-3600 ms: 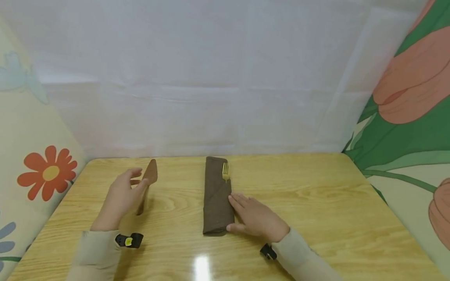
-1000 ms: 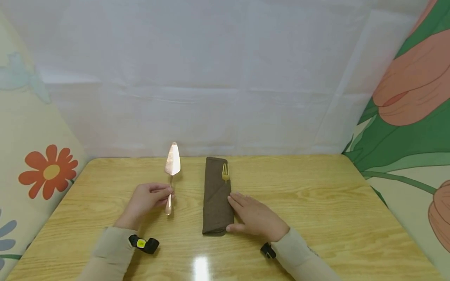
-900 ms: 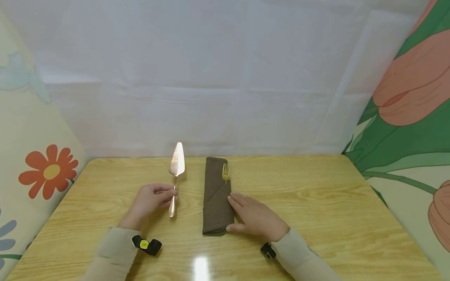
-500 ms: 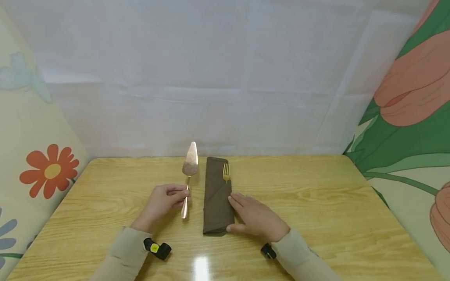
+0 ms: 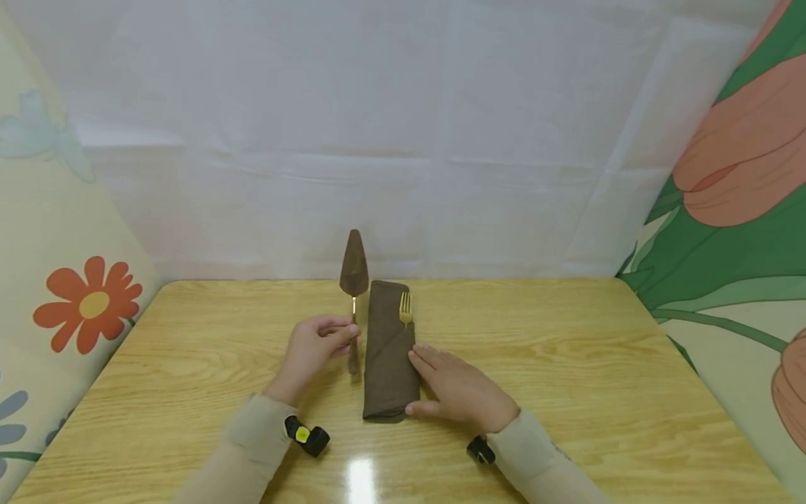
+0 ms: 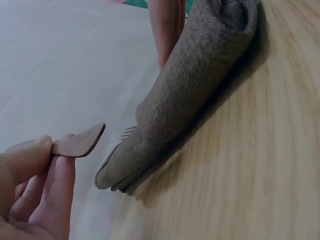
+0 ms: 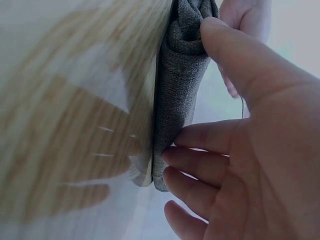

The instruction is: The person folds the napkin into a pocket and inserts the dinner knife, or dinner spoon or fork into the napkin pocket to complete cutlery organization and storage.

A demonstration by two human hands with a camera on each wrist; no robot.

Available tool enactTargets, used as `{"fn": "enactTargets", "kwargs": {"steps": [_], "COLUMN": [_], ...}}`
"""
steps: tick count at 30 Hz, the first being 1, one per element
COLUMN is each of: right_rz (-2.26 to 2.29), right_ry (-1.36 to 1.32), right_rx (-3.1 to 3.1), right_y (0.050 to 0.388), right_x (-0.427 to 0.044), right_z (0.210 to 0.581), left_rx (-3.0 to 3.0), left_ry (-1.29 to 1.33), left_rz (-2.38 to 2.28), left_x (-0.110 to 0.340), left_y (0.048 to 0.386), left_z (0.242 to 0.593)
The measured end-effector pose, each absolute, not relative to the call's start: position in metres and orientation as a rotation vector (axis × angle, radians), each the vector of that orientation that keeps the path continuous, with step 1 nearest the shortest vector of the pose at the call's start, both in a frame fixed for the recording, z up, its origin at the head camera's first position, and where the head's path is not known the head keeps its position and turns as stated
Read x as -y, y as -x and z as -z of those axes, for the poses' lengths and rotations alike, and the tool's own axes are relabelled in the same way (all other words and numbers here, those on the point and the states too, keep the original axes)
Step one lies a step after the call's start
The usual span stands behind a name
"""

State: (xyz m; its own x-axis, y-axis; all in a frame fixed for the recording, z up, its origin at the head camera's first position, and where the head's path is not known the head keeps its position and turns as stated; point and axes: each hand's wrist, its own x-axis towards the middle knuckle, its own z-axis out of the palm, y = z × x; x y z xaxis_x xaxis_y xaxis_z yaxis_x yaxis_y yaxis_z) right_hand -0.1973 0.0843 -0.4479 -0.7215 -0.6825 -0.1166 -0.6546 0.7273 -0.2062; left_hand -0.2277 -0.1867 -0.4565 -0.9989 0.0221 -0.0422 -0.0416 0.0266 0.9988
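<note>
A cake server (image 5: 354, 267) with a long pointed blade is held by its handle between the thumb and fingers of my left hand (image 5: 315, 346). It is off the table, blade pointing away, just left of a folded dark brown napkin (image 5: 385, 371). From the napkin's fold a gold fork (image 5: 406, 308) sticks out, tines away; its handle is hidden inside. My right hand (image 5: 462, 392) touches the napkin's right side with extended fingers and thumb. In the right wrist view the thumb rests at the rolled near end of the napkin (image 7: 181, 90).
The wooden table (image 5: 567, 350) runs back to a white cloth backdrop (image 5: 403, 140). Flower-painted panels stand at the left and right. Black wrist straps sit on both sleeves.
My left hand has gone from an empty-looking loose grip beside the server to carrying it rightward, close to the napkin, and slightly farther away. The right hand and napkin stay put.
</note>
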Motion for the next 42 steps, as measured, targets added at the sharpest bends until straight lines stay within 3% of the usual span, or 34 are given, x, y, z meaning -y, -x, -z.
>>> {"fn": "enactTargets", "kwargs": {"steps": [22,42], "right_rz": [0.265,0.312], "right_ry": [1.039,1.029], "right_rx": [-2.722,-2.694], "right_y": [0.198,0.201], "right_x": [-0.087,-0.088], "right_z": [0.450,0.451], "left_rx": [-2.530,-2.519], "left_ry": [0.105,0.129], "left_rz": [-2.148,-1.946], "left_x": [0.138,0.131], "left_y": [0.255,0.247], "left_z": [0.468,0.473]}}
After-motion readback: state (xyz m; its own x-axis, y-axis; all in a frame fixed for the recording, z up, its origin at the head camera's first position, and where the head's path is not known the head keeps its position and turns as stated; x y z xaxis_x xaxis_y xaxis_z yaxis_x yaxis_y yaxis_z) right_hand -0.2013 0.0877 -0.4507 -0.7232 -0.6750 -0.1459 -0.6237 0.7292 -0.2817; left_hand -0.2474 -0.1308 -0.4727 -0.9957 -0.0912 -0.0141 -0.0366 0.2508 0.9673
